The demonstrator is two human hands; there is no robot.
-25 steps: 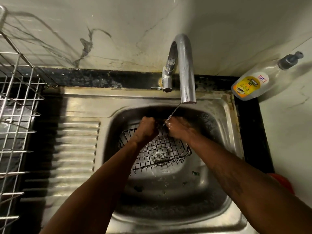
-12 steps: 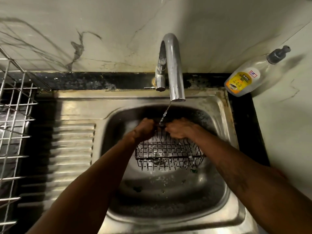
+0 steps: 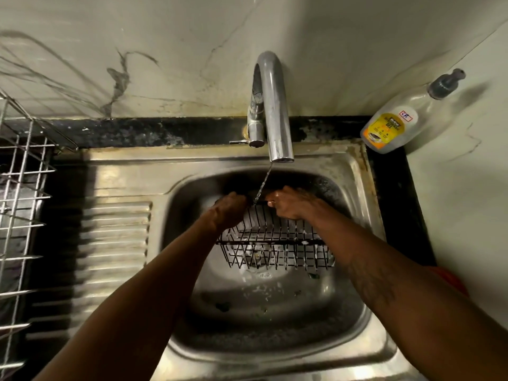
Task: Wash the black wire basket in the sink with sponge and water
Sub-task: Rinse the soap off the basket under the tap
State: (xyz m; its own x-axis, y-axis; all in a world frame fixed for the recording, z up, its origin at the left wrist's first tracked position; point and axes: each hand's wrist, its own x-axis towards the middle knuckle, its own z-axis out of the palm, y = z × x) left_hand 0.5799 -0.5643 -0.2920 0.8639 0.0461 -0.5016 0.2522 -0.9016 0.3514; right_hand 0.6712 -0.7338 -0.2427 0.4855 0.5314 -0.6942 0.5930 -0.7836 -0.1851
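Both hands grip the far rim of the black wire basket point(image 3: 275, 244): left hand point(image 3: 229, 213) at its far-left corner, right hand point(image 3: 288, 203) near it on the same rim, fingers curled over the wire. The basket sits in the far half of the sink point(image 3: 349, 320) basin, over the drain (pale flecks cling to its wires). A thin water stream point(image 3: 262, 185) from the faucet point(image 3: 272, 105) falls between the hands. A ribbed drainboard point(image 3: 115, 243) adjoins the basin's left edge. A wire rack point(image 3: 22, 202) stands beyond it, and a soap bottle point(image 3: 393, 125) lies by the sink's far-right corner.
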